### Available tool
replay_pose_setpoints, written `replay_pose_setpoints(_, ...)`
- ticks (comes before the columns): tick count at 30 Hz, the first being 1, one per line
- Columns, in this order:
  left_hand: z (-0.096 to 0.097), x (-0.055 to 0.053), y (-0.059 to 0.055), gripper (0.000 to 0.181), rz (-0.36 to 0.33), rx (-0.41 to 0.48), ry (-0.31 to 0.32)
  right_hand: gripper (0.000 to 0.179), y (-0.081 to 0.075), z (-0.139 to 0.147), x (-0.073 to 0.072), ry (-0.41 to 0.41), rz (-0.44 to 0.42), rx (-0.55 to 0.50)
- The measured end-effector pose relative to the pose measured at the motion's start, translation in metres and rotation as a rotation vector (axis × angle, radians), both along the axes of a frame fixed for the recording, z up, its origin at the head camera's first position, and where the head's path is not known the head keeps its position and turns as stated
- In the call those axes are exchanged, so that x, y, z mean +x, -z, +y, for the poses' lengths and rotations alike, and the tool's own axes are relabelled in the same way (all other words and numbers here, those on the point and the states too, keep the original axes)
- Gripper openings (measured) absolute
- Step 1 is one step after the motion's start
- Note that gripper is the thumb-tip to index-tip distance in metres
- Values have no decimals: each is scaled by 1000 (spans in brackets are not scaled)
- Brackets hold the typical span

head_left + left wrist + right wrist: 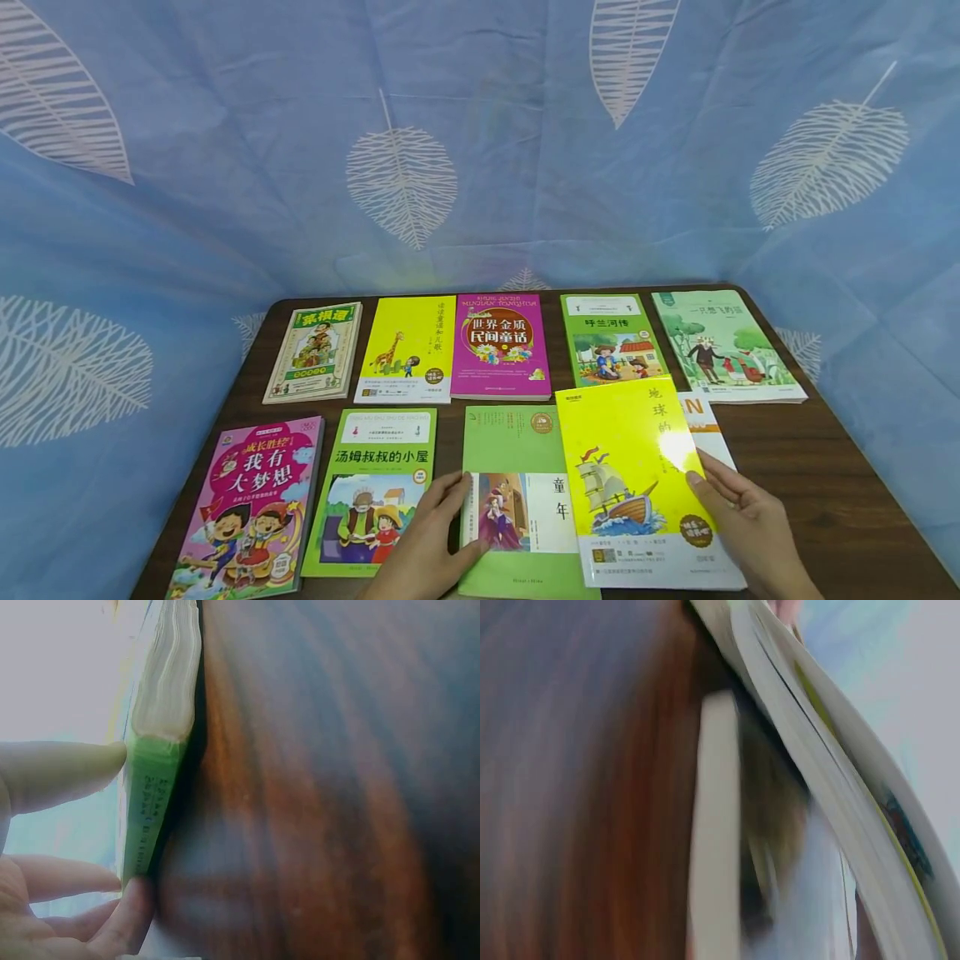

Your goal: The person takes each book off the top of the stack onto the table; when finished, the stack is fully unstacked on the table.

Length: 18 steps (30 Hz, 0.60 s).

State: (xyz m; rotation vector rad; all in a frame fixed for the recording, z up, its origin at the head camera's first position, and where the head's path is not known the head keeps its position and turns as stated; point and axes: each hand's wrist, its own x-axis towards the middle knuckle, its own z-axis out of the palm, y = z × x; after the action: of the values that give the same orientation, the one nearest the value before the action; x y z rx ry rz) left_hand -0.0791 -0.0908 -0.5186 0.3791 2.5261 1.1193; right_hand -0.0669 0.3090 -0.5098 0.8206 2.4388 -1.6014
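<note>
My left hand (431, 537) holds the left edge of a green book (517, 446) with a picture band across its cover. In the left wrist view its thumb is against the cover side and its fingertips meet the green spine (154, 802). My right hand (750, 517) grips the right edge of a yellow book (618, 454) with a sailing ship on it, thumb on the front cover. That book is tilted and overlaps the green book's right side. Its page edges (817, 772) show in the right wrist view. Behind it, a white book (708, 421) with an orange strip is partly hidden.
Along the back of the dark wooden table (847, 475) lie a small cream book (315, 354), a giraffe book (408, 350), a magenta book (500, 346), a green farmhouse book (615, 337) and a pale green book (727, 346). At front left are a pink book (251, 504) and another green book (378, 492).
</note>
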Motion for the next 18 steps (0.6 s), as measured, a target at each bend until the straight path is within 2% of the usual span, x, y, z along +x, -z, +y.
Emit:
replay_pose_setpoints(5, 1, -1, 0, 86, 0, 2, -1, 78, -1, 52, -3, 9, 0, 92)
replay_pose_setpoints(8, 2, -1, 0, 85, -6, 10, 9, 82, 0, 85, -4, 37, -31, 101)
replay_pose_setpoints(10, 2, -2, 0, 85, -12, 13, 12, 83, 1, 106, -5, 77, -52, 79)
replay_pose_setpoints(13, 2, -3, 0, 86, -12, 8, 12, 83, 4, 137, -5, 93, -67, 50)
replay_pose_setpoints(18, 2, -2, -1, 86, -14, -1, 11, 84, 5, 186, 0, 83, -46, -58)
